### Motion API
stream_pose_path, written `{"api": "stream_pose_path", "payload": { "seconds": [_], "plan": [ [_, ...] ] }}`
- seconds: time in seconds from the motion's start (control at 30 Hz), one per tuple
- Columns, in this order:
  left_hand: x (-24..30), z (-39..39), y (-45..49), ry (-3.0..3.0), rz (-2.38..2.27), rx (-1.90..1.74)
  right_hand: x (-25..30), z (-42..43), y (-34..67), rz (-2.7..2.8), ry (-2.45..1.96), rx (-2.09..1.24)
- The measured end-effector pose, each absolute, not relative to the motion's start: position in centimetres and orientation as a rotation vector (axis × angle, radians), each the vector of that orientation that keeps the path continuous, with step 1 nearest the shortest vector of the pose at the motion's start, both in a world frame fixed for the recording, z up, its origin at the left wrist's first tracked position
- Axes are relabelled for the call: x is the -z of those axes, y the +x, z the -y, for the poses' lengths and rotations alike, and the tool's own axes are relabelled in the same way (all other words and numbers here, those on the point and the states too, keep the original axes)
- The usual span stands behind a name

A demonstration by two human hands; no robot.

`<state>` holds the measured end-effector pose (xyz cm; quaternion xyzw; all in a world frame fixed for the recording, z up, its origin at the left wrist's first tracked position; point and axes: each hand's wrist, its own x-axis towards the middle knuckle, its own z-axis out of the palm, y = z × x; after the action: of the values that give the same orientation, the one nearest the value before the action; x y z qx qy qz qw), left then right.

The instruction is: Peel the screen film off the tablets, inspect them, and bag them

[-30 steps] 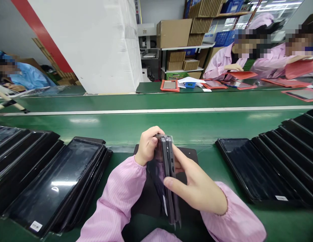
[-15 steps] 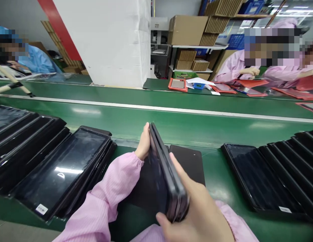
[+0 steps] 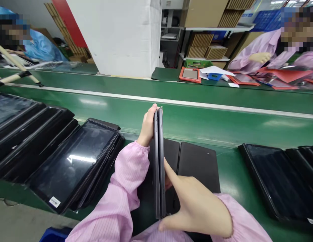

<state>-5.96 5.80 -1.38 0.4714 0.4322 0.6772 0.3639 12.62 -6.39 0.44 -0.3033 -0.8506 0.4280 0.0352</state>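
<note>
I hold two grey tablets (image 3: 159, 161) pressed together and standing on edge over an open black folio case (image 3: 196, 164) on the green bench. My left hand (image 3: 147, 127) grips their far top end, fingers curled over the edge. My right hand (image 3: 196, 205) clasps the near lower end, thumb under the bottom edge and index finger lying along the right face. Both sleeves are pink.
Overlapping rows of black tablets lie to the left (image 3: 70, 161) and to the right (image 3: 279, 181). A green conveyor belt (image 3: 222, 124) runs across behind. Beyond it, people in pink (image 3: 257, 50) and blue (image 3: 37, 48) work among red cases (image 3: 190, 74) and cardboard boxes.
The pair of tablets was tilted half a second ago and now stands straight on edge. My left hand slid up to the far end; the view swung left, showing the open case beneath.
</note>
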Motion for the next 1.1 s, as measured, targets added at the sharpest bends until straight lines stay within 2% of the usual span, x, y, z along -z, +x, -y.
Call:
{"api": "stream_pose_path", "payload": {
  "seconds": [0.1,0.27,0.53,1.1],
  "plan": [
    [1.4,-5.7,-5.9,1.231,-1.105,-1.757,-1.1,5.7,13.3,2.455,-0.895,-1.466],
    [1.7,-5.8,-6.0,1.221,-1.077,-1.792,-0.6,5.2,13.2,2.274,-0.885,-1.486],
    [2.3,-6.5,-6.5,1.169,-1.12,-1.79,0.2,4.0,13.5,2.317,-0.634,-1.467],
    [2.8,-6.8,-6.7,1.161,-1.164,-1.798,-0.5,4.0,13.2,2.3,-0.757,-1.473]
  ]
}}
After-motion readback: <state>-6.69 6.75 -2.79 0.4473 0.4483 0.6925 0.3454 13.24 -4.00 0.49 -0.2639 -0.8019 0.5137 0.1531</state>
